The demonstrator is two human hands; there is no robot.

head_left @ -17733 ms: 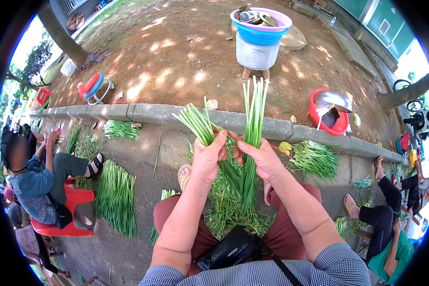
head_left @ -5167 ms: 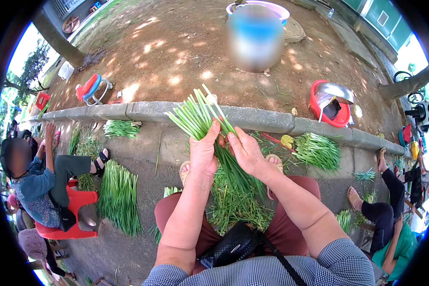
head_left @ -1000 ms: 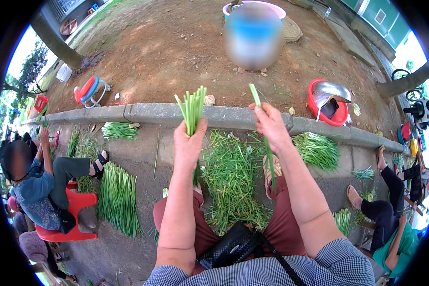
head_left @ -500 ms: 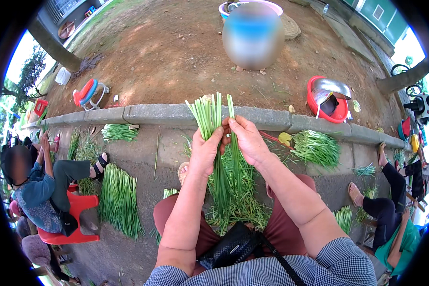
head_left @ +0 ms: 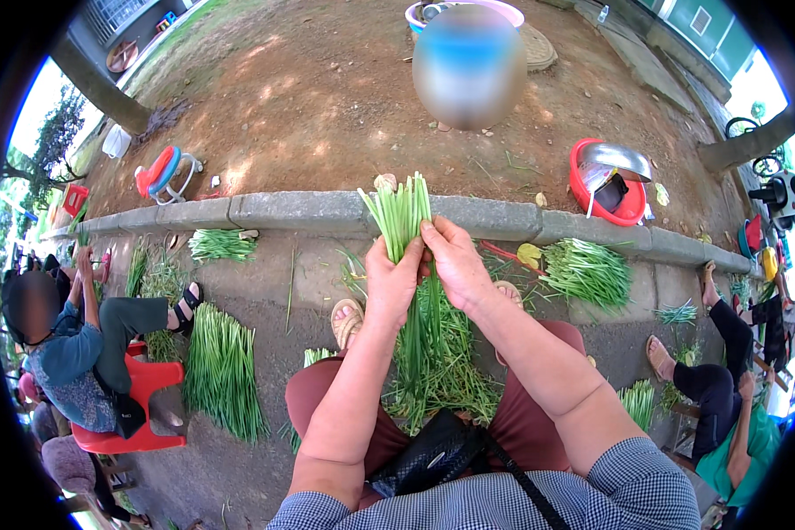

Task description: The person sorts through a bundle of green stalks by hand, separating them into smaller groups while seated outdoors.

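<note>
A bunch of chives (head_left: 397, 212) stands upright between my hands, pale stem ends up and green leaves hanging down between my knees. My left hand (head_left: 390, 287) is closed around the stems from the left. My right hand (head_left: 455, 265) pinches stems at the right side of the same bunch, with its thumb in front and its fingertips partly hidden. The two hands touch or nearly touch. Below them, a loose heap of green leaves and trimmings (head_left: 455, 367) lies on the ground between my feet.
Neat piles of chives lie at left (head_left: 221, 371) and right (head_left: 587, 274). A concrete kerb (head_left: 477, 216) runs across ahead. Beyond it stand a red basin (head_left: 627, 208) with a metal lid and a small stool (head_left: 163, 177). A seated person (head_left: 71, 353) is at left, another (head_left: 738, 450) at right.
My right hand has brought its few separate stalks leftward against the bunch in my left hand. The stem ends now stand together, and my left hand has shifted slightly right.
</note>
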